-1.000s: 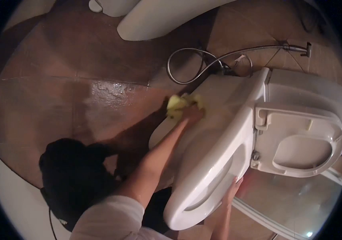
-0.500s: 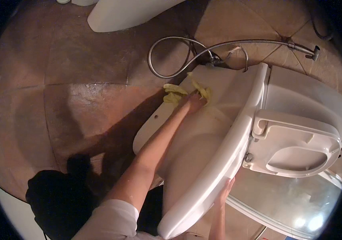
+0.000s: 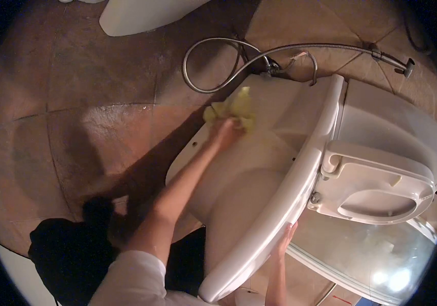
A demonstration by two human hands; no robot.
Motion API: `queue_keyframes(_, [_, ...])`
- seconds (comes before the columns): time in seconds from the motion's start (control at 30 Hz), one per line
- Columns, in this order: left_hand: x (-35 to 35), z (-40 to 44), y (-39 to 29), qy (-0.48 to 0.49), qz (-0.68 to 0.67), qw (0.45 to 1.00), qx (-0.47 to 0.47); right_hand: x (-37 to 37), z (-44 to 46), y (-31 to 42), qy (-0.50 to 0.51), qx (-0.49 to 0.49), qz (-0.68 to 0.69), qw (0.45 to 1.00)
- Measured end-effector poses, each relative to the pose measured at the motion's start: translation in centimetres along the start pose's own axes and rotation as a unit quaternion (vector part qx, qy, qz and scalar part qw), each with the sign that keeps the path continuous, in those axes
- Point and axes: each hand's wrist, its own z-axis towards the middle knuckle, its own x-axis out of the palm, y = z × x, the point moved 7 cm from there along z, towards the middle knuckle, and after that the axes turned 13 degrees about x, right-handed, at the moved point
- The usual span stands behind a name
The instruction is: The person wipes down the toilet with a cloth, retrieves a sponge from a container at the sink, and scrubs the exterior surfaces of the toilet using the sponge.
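Clamping a yellow cloth (image 3: 241,104) in the left hand (image 3: 227,131), against the side of the toilet (image 3: 249,194), near the base's floor edge. Touching the bowl rim (image 3: 259,229) with the right hand (image 3: 284,239), well apart; cannot tell whether closed.

We see a floor (image 3: 19,153) of large reddish-brown tiles with dark joints, filling the left side of the frame. A glossy patch (image 3: 114,120) shines left of centre, and shadows fall across the tiles below it. The white toilet (image 3: 259,204) stands on the floor, its base reaching the centre. At the upper left, we see the lower part of another white fixture (image 3: 142,18).
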Motion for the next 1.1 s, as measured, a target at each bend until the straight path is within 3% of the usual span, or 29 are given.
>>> queue_keyframes(0.03, [-0.8, -0.1, -0.5, -0.002, 0.001, 1.0, 0.001, 0.0, 0.2, 0.0, 0.001, -0.002, 0.0, 1.0])
queue_keyframes(0.1, [-1.9, -0.8, -0.6, 0.011, -0.038, 0.992, -0.117, 0.3, 0.7, -0.1, 0.012, -0.008, 0.022, 1.0])
queue_keyframes(0.17, [-1.4, 0.1, -5.2, 0.061, -0.078, 0.985, -0.14, 0.5, 0.5, 0.3, 0.023, -0.011, 0.026, 0.999])
queue_keyframes(0.2, [-0.5, 0.4, -8.3, 0.01, 0.02, 1.0, 0.004, 0.6, 0.3, 0.6, 0.034, -0.015, 0.03, 0.999])
queue_keyframes(0.27, [1.3, 1.4, -12.9, -0.04, 0.115, 0.982, 0.146, 0.7, 0.3, 0.6, 0.035, 0.006, 0.036, 0.999])
queue_keyframes(0.33, [2.6, 2.7, -13.7, 0.051, 0.148, 0.987, 0.026, 0.5, 0.2, 0.3, 0.037, 0.023, 0.041, 0.998])
queue_keyframes(0.37, [1.8, 3.4, -13.2, 0.048, 0.146, 0.988, 0.026, 0.6, 0.4, 0.4, 0.036, 0.01, 0.041, 0.998])
queue_keyframes(0.43, [1.3, 3.1, -8.9, 0.129, -0.106, 0.972, -0.166, 0.1, 0.9, -0.3, 0.022, -0.015, 0.036, 0.999])
queue_keyframes(0.47, [0.9, 2.3, -7.7, 0.129, -0.106, 0.972, -0.165, 0.0, 0.7, -0.3, 0.021, -0.015, 0.036, 0.999])
queue_keyframes(0.53, [-1.5, 1.2, -5.2, 0.017, -0.023, 0.989, -0.144, 0.4, 0.8, 0.0, 0.037, -0.016, 0.051, 0.998])
queue_keyframes(0.67, [-0.9, 0.0, -6.7, 0.038, -0.082, 0.972, -0.216, 0.4, 1.1, -0.2, 0.039, -0.014, 0.051, 0.998])
queue_keyframes(0.73, [-0.3, 1.2, -13.3, 0.02, 0.093, 0.995, -0.008, 0.4, 1.1, -0.1, 0.036, -0.03, 0.033, 0.998])
queue_keyframes(0.83, [1.4, 3.2, -13.2, 0.097, 0.036, 0.994, -0.043, 0.4, 0.5, 0.1, 0.036, -0.01, 0.047, 0.998])
queue_keyframes(0.87, [1.4, 3.5, -12.2, 0.096, 0.038, 0.994, -0.038, 0.3, 0.5, 0.2, 0.034, -0.014, 0.051, 0.998])
queue_keyframes(0.93, [1.8, 3.0, -6.0, 0.052, -0.077, 0.983, -0.161, 0.1, 0.6, 0.0, 0.025, -0.016, 0.041, 0.999])
queue_keyframes(0.97, [1.9, 3.6, -4.3, 0.051, -0.076, 0.983, -0.156, 0.2, 0.5, 0.1, 0.023, -0.019, 0.045, 0.999])
queue_keyframes(1.03, [0.9, 4.9, -1.0, 0.014, -0.023, 0.972, -0.235, 0.4, 0.1, 0.7, 0.019, -0.023, 0.05, 0.998])
queue_keyframes(1.1, [2.5, 8.8, -2.0, 0.027, -0.01, 0.985, -0.17, 0.4, 0.5, 0.4, 0.021, -0.017, 0.053, 0.998])
